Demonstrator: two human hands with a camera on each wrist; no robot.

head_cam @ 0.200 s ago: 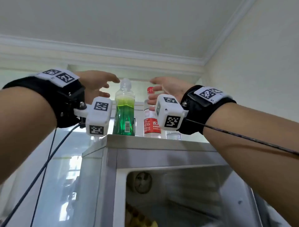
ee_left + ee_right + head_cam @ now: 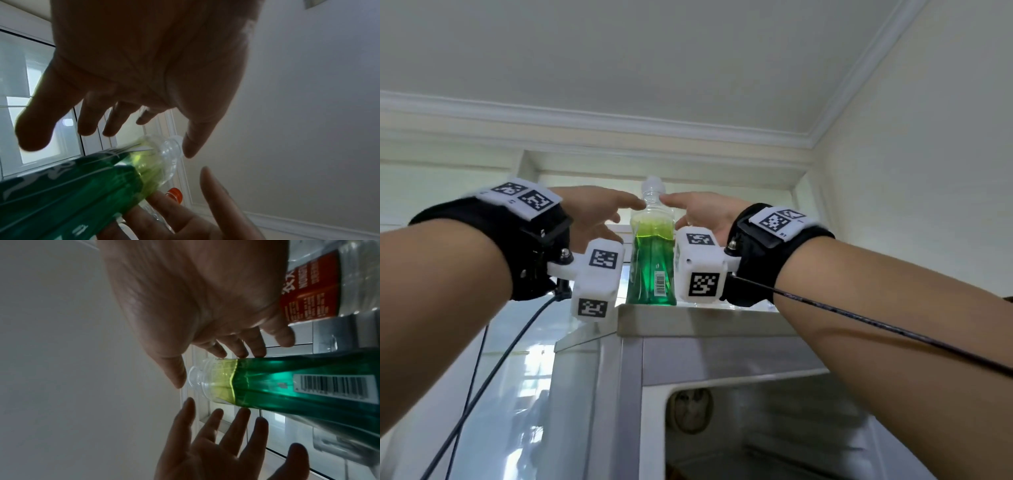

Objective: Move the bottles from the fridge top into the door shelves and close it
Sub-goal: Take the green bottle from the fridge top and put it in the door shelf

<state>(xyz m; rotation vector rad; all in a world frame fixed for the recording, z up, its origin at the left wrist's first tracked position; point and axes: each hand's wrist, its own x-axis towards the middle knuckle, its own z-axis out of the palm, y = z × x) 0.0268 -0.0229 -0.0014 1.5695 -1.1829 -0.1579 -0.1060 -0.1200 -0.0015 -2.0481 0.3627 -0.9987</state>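
A clear bottle of green liquid (image 2: pixel 652 260) stands upright at the front edge of the fridge top (image 2: pixel 705 320). My left hand (image 2: pixel 619 219) and right hand (image 2: pixel 681 212) flank its neck, fingers spread and fairly straight. Both thumb tips sit right beside the clear cap. In the left wrist view the green bottle (image 2: pixel 82 186) lies between my left hand (image 2: pixel 123 121) and the right hand's fingers (image 2: pixel 216 194). A water bottle with a red label (image 2: pixel 312 287) stands just behind my right hand (image 2: pixel 216 345); its red cap (image 2: pixel 174 194) shows too. In the head view it is hidden.
The fridge's glass door (image 2: pixel 517 394) stands open to the left, below the fridge top. The lit fridge interior (image 2: pixel 756 428) is open beneath my right forearm. A wall runs close on the right and the ceiling is near above. Black cables hang from both wrists.
My right hand has moved left from the red-capped bottle to the green bottle's neck and now hides the red one. My left thumb has come closer to the neck.
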